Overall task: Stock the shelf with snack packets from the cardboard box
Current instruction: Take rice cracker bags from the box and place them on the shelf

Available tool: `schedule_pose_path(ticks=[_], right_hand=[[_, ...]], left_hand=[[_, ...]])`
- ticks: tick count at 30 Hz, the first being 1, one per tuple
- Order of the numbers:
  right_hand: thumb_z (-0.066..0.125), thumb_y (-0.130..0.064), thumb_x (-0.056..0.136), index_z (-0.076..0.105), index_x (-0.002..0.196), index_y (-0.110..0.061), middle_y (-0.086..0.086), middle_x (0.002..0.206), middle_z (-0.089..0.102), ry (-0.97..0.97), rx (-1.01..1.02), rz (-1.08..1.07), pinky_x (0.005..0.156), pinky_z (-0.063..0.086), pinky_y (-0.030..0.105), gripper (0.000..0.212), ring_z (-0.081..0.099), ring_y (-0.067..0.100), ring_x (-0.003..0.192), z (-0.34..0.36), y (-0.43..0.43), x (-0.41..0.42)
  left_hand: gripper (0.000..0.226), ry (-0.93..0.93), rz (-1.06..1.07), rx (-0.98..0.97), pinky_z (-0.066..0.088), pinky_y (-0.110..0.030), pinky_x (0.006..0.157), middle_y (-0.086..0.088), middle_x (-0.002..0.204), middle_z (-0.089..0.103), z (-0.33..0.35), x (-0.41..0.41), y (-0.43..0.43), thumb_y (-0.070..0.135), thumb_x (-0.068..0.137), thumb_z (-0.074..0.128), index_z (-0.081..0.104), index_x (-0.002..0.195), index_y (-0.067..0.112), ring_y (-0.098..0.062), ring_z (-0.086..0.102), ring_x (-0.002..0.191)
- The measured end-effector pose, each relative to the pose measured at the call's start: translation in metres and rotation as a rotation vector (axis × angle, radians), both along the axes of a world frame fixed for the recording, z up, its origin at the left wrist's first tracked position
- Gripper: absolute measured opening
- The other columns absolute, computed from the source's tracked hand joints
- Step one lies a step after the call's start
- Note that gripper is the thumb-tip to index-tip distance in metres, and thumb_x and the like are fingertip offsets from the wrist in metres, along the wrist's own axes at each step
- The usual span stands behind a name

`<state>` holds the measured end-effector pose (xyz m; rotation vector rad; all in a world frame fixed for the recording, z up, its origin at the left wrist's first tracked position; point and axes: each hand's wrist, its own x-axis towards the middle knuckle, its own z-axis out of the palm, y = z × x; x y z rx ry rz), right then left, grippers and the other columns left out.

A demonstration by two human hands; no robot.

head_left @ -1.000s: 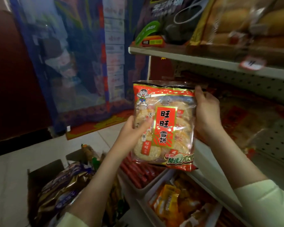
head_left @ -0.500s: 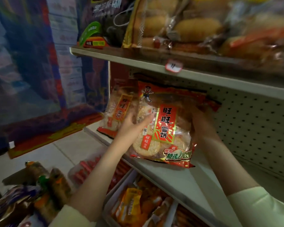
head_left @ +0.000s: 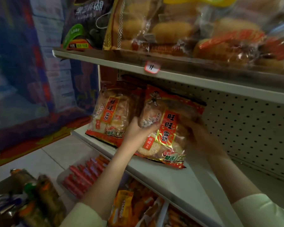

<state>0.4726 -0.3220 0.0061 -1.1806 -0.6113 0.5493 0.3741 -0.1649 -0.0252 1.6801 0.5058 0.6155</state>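
Left hand [head_left: 138,132] fingers are clamping the snack packet [head_left: 168,126] by its left edge. The packet is resting on the shelf [head_left: 174,179], just beside a matching packet [head_left: 110,117]. Right hand [head_left: 197,135] is meeting its right edge, finger state blurred.

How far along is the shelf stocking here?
Done: a first packet stands at the left end of the shelf. In hand: the left hand and right hand hold a second packet just right of it. Left: bare shelf to the right, and loose packets at lower left.
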Motion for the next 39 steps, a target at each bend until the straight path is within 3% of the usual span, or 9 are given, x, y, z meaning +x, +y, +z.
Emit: schedule_pose_path(ticks=[4, 9, 12, 14, 17, 22, 27, 30, 39], right_hand=[[0.065, 0.009, 0.078, 0.047, 0.123, -0.009, 0.004, 0.095, 0.073, -0.175, -0.079, -0.096, 0.065, 0.061, 0.034, 0.052, 0.073, 0.018, 0.083, -0.012, -0.004, 0.012], [0.089, -0.033, 0.059, 0.029, 0.13, -0.024, 0.001, 0.123, 0.059, -0.307, -0.253, -0.313, 0.072, 0.06, 0.029, 0.093, 0.066, 0.019, 0.105, -0.03, 0.003, 0.011], [0.09, -0.061, 0.036, 0.021, 0.129, -0.031, 0.002, 0.134, 0.048, -0.389, -0.383, -0.434, 0.091, 0.053, 0.047, 0.12, 0.054, 0.023, 0.121, -0.04, 0.013, 0.007], [0.088, -0.061, 0.029, 0.013, 0.135, -0.033, 0.004, 0.144, 0.032, -0.464, -0.476, -0.479, 0.105, 0.04, 0.055, 0.133, 0.034, 0.028, 0.136, -0.044, 0.015, 0.002], [0.087, -0.064, 0.024, 0.002, 0.145, -0.026, 0.007, 0.153, 0.019, -0.499, -0.588, -0.476, 0.112, 0.03, 0.055, 0.152, 0.018, 0.028, 0.144, -0.043, 0.016, -0.002], [0.092, -0.043, 0.05, 0.0, 0.149, -0.014, 0.009, 0.156, 0.012, -0.54, -0.649, -0.526, 0.115, 0.023, 0.053, 0.138, 0.01, 0.031, 0.145, -0.041, 0.021, 0.004], [0.088, -0.042, 0.058, -0.011, 0.151, -0.016, 0.014, 0.159, 0.002, -0.556, -0.605, -0.701, 0.116, 0.014, 0.055, 0.139, 0.004, 0.037, 0.145, -0.039, 0.029, -0.007], [0.083, -0.042, 0.066, -0.002, 0.152, -0.013, 0.015, 0.159, 0.006, -0.757, -0.543, -0.845, 0.115, 0.008, 0.05, 0.125, 0.009, 0.035, 0.144, -0.038, 0.031, -0.026], [0.063, -0.017, 0.077, 0.04, 0.135, -0.003, 0.02, 0.127, 0.053, -1.263, -0.28, -0.598, 0.098, 0.028, 0.035, 0.064, 0.039, 0.025, 0.117, -0.065, 0.087, -0.095]], left_hand=[[0.069, 0.02, -0.029, 0.133, 0.04, -0.028, 0.089, 0.003, 0.129, 0.055, -0.001, 0.012, 0.002, 0.051, 0.079, 0.067, 0.043, 0.135, 0.02, -0.017, 0.054, 0.115], [0.063, 0.075, -0.008, 0.253, 0.039, -0.031, 0.098, -0.008, 0.14, 0.049, -0.006, 0.024, 0.0, 0.037, 0.092, 0.056, 0.03, 0.145, 0.012, -0.027, 0.048, 0.128], [0.059, 0.076, 0.057, 0.333, 0.037, -0.033, 0.102, -0.008, 0.144, 0.045, -0.009, 0.028, -0.001, 0.031, 0.096, 0.049, 0.024, 0.148, 0.017, -0.027, 0.045, 0.13], [0.067, 0.085, 0.053, 0.427, 0.03, -0.038, 0.11, -0.006, 0.152, 0.031, -0.014, 0.029, -0.003, 0.034, 0.097, 0.047, 0.009, 0.151, 0.024, -0.027, 0.035, 0.137], [0.088, 0.186, -0.063, 0.612, 0.004, -0.051, 0.118, 0.0, 0.158, -0.016, -0.025, 0.023, -0.008, 0.052, 0.091, 0.048, -0.02, 0.145, 0.04, -0.027, -0.009, 0.145], [0.097, 0.337, -0.279, 0.788, -0.014, -0.052, 0.11, 0.007, 0.144, -0.046, -0.039, 0.0, 0.0, 0.046, 0.089, 0.057, -0.025, 0.14, 0.046, -0.017, -0.042, 0.131], [0.099, 0.376, -0.277, 0.746, -0.006, -0.055, 0.112, 0.005, 0.148, -0.041, -0.041, -0.006, -0.001, 0.041, 0.087, 0.062, -0.02, 0.144, 0.044, -0.018, -0.038, 0.135], [0.095, 0.329, -0.254, 0.684, -0.001, -0.054, 0.115, 0.008, 0.149, -0.039, -0.042, -0.009, 0.001, 0.04, 0.088, 0.061, -0.014, 0.146, 0.042, -0.016, -0.032, 0.139], [0.05, 0.079, 0.072, 0.764, 0.024, -0.022, 0.11, -0.005, 0.147, 0.037, -0.024, -0.078, 0.032, 0.015, 0.092, 0.056, 0.042, 0.14, 0.013, -0.019, 0.035, 0.135]])
